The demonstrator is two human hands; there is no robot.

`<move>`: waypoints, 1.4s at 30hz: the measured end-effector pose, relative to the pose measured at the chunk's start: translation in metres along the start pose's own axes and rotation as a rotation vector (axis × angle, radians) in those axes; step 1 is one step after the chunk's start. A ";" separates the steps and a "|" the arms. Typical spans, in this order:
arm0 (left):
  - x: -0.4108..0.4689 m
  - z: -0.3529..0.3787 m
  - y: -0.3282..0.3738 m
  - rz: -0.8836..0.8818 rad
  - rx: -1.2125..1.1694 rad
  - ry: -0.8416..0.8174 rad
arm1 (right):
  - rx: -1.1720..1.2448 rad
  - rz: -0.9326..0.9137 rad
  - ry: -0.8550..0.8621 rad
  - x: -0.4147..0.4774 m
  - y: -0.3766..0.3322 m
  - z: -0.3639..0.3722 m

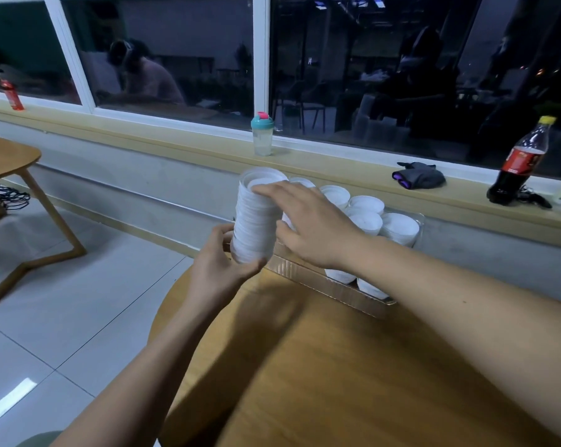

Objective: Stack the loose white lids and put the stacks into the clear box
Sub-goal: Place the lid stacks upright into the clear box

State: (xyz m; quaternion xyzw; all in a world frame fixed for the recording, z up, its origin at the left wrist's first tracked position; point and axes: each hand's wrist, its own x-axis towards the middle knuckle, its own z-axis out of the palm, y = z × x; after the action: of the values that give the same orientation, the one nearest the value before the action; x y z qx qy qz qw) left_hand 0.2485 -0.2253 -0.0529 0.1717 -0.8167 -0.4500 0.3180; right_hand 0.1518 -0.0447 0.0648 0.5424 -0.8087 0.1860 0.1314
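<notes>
A tall stack of white lids point(255, 221) stands upright in the air above the near left corner of the clear box point(308, 279). My left hand point(221, 269) grips the bottom of the stack from below and the left. My right hand point(308, 224) holds the stack from the right, its fingers reaching over the top lid and its thumb against the side. Several more stacks of white lids point(366, 214) stand packed inside the clear box on the far edge of the round wooden table point(337, 366).
A window ledge behind the box carries a teal-capped shaker bottle point(262, 135), a dark folded cloth point(419, 179) and a cola bottle point(519, 162). Another wooden table point(11, 162) stands at the left over the tiled floor.
</notes>
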 end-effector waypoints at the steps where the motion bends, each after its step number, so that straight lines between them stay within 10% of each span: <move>1: 0.003 0.005 0.007 0.020 0.000 0.002 | -0.024 0.000 0.012 -0.001 0.002 -0.010; 42: 0.075 0.128 -0.004 0.073 0.459 -0.355 | -0.129 0.355 -0.304 -0.018 0.111 0.012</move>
State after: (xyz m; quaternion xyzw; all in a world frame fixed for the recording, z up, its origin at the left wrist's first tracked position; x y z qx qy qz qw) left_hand 0.1067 -0.1898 -0.0786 0.1281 -0.9456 -0.2649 0.1390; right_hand 0.0557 0.0030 0.0294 0.4039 -0.9121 0.0705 0.0075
